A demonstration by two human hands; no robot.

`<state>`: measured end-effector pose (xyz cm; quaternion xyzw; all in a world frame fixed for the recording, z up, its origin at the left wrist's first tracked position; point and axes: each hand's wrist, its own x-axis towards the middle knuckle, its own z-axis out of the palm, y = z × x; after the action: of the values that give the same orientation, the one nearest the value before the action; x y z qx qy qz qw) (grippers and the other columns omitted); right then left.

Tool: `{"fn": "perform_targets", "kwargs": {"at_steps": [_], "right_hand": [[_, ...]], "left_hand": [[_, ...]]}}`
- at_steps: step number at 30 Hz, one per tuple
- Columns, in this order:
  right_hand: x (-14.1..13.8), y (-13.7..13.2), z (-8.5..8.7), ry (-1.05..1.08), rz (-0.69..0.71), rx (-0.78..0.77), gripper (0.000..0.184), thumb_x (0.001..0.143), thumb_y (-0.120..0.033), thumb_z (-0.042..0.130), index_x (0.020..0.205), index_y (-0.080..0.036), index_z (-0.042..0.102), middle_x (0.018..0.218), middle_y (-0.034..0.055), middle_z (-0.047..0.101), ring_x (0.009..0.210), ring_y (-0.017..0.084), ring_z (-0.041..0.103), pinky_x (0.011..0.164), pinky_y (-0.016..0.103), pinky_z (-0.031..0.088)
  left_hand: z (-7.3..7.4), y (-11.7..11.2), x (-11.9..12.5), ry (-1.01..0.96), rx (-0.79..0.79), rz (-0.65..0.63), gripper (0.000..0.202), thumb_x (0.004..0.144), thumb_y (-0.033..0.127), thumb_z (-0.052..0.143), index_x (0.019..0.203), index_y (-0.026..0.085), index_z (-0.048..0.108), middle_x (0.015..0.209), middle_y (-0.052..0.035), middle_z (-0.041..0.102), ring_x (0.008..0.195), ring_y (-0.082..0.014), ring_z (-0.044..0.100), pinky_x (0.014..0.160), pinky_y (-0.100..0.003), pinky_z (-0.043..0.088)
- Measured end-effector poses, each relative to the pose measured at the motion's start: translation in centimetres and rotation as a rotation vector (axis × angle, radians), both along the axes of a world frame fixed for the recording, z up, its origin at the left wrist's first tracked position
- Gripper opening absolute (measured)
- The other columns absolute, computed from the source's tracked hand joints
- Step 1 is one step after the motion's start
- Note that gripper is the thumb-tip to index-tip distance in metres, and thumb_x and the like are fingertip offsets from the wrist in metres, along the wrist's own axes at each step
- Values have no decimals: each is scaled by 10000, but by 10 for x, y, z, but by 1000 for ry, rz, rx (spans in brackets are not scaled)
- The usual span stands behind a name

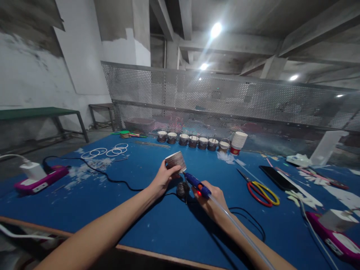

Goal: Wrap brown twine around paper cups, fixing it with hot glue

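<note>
My left hand [164,176] is closed round a paper cup [176,161] with a dark patterned wrap, held tilted above the blue table [146,221]. My right hand [209,200] grips a blue glue gun [197,183] whose red light is on. A clear glue stick juts from the gun's back along my forearm. The nozzle points at the cup's lower edge, touching or almost touching it. A small dark round object [182,189] lies on the table just below the gun.
A row of several wrapped cups [192,141] and a stack of plain cups [238,142] stand at the back by the perforated metal screen. Scissors [261,191], a black phone [277,178], white rings [108,151], magenta power strips [42,180] and a black cable lie about.
</note>
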<state>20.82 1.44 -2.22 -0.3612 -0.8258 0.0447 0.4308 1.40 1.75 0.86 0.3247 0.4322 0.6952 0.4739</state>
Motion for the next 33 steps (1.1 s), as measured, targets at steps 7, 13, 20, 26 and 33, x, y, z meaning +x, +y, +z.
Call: {"fn": "perform_targets", "kwargs": {"at_steps": [7,13,20,26,33], "right_hand": [[1,0,3,29,40,42,226,877,-325,495,705,-207,582,530,-1,618,410,129,556,464,206,338],[2,-2,6,56,37,6,277,895,-351,465,679,-214,569,524,-3,607,403,125,537,464,208,346],[1,-2,6,31,4,-14,286,883,-375,465,666,-219,566,519,0,603,406,124,528,464,209,340],[1,-3,6,34,16,11,286,893,-360,468,666,-212,560,507,-2,601,387,122,520,448,209,330],[1,-5,5,3,59,40,230,879,-325,499,696,-203,568,529,2,618,406,123,541,452,206,320]], "left_hand": [[1,-1,0,-8,8,-20,520,522,189,842,957,189,555,876,-27,674,724,-175,657,512,-253,529],[2,-3,-1,-11,26,-44,503,530,188,832,964,183,579,866,-27,669,741,-179,647,522,-262,535],[0,-2,-2,-19,34,-56,465,549,185,818,958,185,597,879,-34,672,757,-180,648,532,-257,530],[0,-2,-2,-31,36,-63,474,557,190,815,978,185,597,909,-43,676,771,-188,653,536,-267,535],[-1,-2,-2,-43,27,-74,457,579,181,808,987,186,601,919,-47,684,778,-190,664,559,-270,543]]}}
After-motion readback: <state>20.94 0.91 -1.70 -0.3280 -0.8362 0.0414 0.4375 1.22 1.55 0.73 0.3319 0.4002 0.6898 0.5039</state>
